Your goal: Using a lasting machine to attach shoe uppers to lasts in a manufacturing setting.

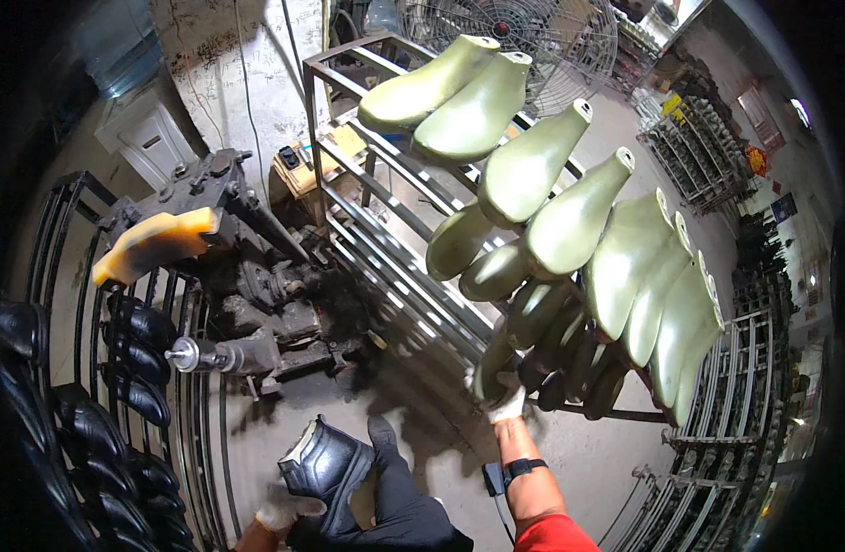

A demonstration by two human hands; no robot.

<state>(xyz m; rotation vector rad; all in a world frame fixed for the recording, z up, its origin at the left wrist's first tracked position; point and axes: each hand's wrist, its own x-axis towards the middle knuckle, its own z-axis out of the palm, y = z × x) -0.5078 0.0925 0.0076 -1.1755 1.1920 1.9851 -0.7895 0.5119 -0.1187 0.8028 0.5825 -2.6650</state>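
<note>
- Left hand, in a pale work glove: closed on the black boot, low in the view.
- Black boot, ankle height, glossy, pale lining at the opening: held in front of the person's dark-trousered legs, sole toward the right.
- Right hand, in a pale glove: raised to the lower end of a green shoe last; whether the fingers grip it or only touch it, cannot tell.
- Black strap: around the right forearm, a small dark box beside it.
- Upper green shoe lasts, glossy: in a row along the metal rack, darker ones hanging beneath.
- Greasy machine: left of the rack, an orange-yellow form at its upper part.
- Black footwear: on barred racking, far left.
- Wire-guarded fan: behind the metal rack.
</note>
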